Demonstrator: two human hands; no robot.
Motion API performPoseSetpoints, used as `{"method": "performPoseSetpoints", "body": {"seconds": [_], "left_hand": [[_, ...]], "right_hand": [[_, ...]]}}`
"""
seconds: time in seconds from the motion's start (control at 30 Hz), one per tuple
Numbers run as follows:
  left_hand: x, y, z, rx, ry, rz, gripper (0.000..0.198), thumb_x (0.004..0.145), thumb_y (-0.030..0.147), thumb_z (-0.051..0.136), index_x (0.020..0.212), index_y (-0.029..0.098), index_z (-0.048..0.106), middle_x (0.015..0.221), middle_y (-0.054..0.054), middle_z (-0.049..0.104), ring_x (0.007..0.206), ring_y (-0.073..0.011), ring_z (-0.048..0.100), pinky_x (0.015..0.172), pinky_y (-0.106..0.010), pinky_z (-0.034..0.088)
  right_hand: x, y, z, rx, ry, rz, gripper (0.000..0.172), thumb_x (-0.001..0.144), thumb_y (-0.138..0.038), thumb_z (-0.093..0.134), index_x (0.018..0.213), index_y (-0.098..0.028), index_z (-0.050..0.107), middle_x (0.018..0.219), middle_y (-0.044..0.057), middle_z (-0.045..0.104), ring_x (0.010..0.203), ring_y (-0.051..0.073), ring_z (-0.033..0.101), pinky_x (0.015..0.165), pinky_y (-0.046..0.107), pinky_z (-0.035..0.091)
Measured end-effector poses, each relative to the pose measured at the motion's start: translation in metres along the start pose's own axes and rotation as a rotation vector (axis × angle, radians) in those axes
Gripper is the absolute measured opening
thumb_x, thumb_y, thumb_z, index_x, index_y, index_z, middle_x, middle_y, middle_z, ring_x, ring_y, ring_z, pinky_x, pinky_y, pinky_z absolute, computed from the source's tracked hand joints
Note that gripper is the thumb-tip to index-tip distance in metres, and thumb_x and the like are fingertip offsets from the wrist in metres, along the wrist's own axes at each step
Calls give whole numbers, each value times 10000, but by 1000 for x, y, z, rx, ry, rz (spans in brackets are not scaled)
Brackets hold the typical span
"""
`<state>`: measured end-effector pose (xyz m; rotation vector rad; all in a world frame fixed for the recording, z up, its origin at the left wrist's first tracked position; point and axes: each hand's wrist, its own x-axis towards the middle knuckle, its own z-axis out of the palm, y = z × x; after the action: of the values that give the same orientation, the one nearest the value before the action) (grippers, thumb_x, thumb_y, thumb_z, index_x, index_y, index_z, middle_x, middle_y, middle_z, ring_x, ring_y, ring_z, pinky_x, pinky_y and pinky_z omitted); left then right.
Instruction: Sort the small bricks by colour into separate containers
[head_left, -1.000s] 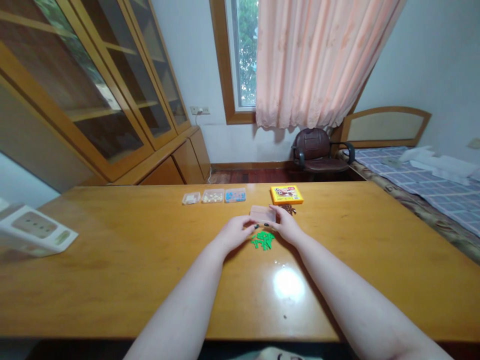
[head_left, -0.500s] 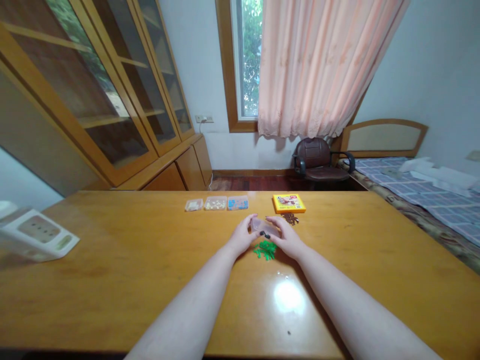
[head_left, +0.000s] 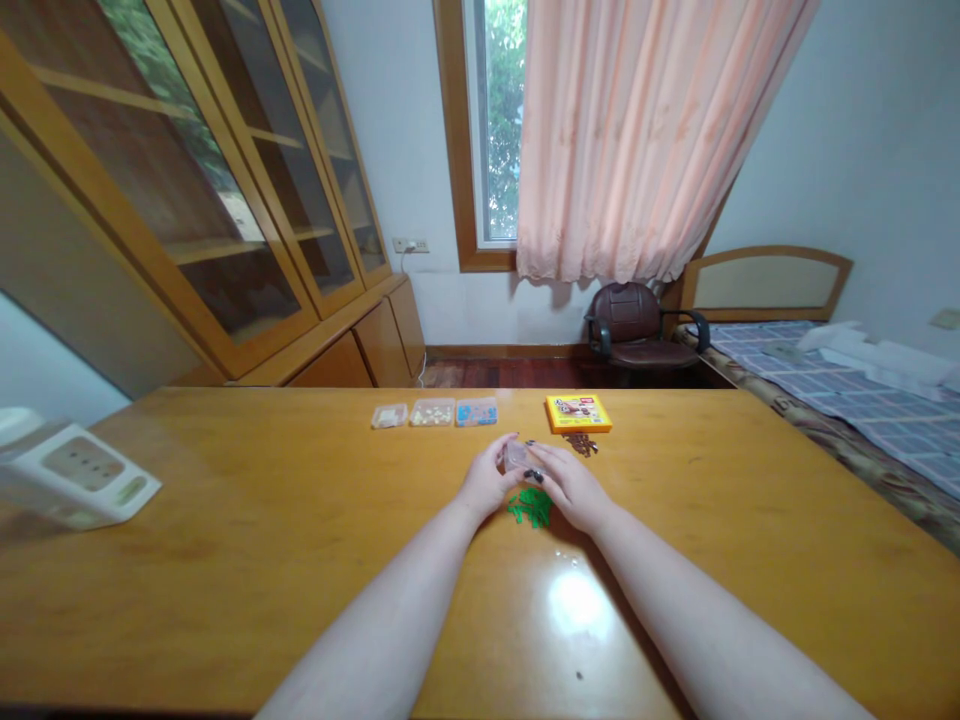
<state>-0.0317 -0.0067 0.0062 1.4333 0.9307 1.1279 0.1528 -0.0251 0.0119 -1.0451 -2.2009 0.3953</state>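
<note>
Between my two hands is a small clear plastic box (head_left: pixel 516 457), partly hidden by the fingers. My left hand (head_left: pixel 487 478) grips its left side with thumb and fingers. Across its right side lie the fingers of my right hand (head_left: pixel 568 482), the thumb at the near edge. A loose pile of green plastic pieces (head_left: pixel 530 508) lies on the table just below the hands. Beyond my right hand is a small heap of brown pieces (head_left: pixel 581 444), in front of a yellow box (head_left: pixel 578 413) with a printed picture.
Along the far edge stand clear boxes with blue pieces (head_left: pixel 477 412), cream pieces (head_left: pixel 432 412) and pale pieces (head_left: pixel 390 416). A few tiny clear bits (head_left: pixel 567 558) lie nearer me on the wooden table (head_left: pixel 300 560). A white container (head_left: pixel 82 470) stands at the left.
My right hand's fingers have shifted left, further over the clear box, covering its right part. The box looks more turned. The view has tilted slightly upward.
</note>
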Motion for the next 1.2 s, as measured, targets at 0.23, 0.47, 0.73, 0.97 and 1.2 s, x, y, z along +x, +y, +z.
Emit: {"method": "performPoseSetpoints", "body": {"seconds": [0.23, 0.47, 0.73, 0.97, 1.2], "left_hand": [[-4, -2, 4, -30, 33, -22, 809, 616, 446, 758, 1283, 101, 456, 1177, -156, 618, 1076, -260, 589, 978, -396, 439], [-10, -6, 2, -53, 54, -27, 777, 646, 425, 742, 1294, 104, 457, 1152, -154, 629, 1053, -258, 599, 975, -410, 444], [-12, -7, 3, 16, 46, -38, 738, 672, 321, 730, 1316, 105, 441, 1191, -161, 610, 1076, -255, 591, 993, -417, 438], [-11, -10, -3, 96, 4, 22, 857, 653, 195, 730, 1402, 189, 313, 1287, -130, 535, 1195, -241, 503, 1044, -413, 386], [-17, -5, -11, -91, -224, 36, 914, 713, 201, 701, 1455, 277, 173, 1403, -138, 397, 1253, -261, 447, 1050, -448, 364]], "right_hand": [[-2, -7, 3, -16, 71, -30, 414, 901, -303, 424, 1299, -222, 504, 1238, 116, 578, 1133, 248, 526, 978, 457, 428], [-3, -14, 6, -38, 88, -13, 382, 905, -286, 408, 1256, -221, 546, 1208, 107, 606, 1109, 238, 561, 958, 434, 460], [-4, -12, 8, 48, 147, 113, 363, 918, -284, 361, 1191, -216, 590, 1148, 102, 645, 1052, 237, 603, 920, 425, 485], [-2, 2, 4, 181, 227, 201, 351, 910, -365, 382, 1090, -208, 639, 1102, 102, 663, 1034, 244, 605, 922, 426, 467], [2, 20, 2, 635, 451, 567, 434, 786, -549, 536, 884, -150, 674, 784, 106, 715, 672, 232, 672, 649, 364, 543]]}}
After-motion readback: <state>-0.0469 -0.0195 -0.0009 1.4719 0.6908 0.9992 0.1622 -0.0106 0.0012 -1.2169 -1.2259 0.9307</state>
